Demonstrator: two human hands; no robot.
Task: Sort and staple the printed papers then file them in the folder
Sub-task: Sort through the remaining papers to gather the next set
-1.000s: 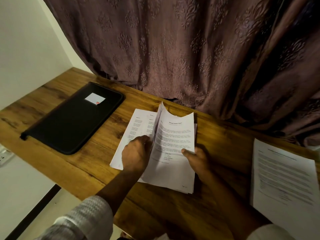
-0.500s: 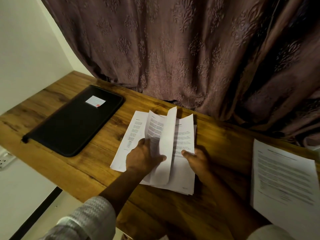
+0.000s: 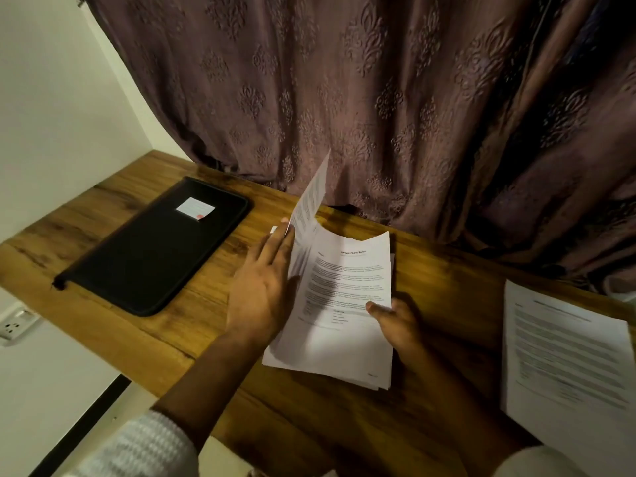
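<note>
Printed papers near closed black folder

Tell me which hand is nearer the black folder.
Left. The left hand is beside the black folder, against a raised sheet; the right hand pinches the paper stack at its right edge.

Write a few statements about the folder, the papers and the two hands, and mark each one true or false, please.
1. The black folder lies closed on the desk. True.
2. The right hand rests on the folder. False: it pinches the right edge of the paper stack.
3. One sheet stands lifted against the left hand. True.
4. A second paper pile lies left of the folder. False: it lies at the desk's right end.
</note>
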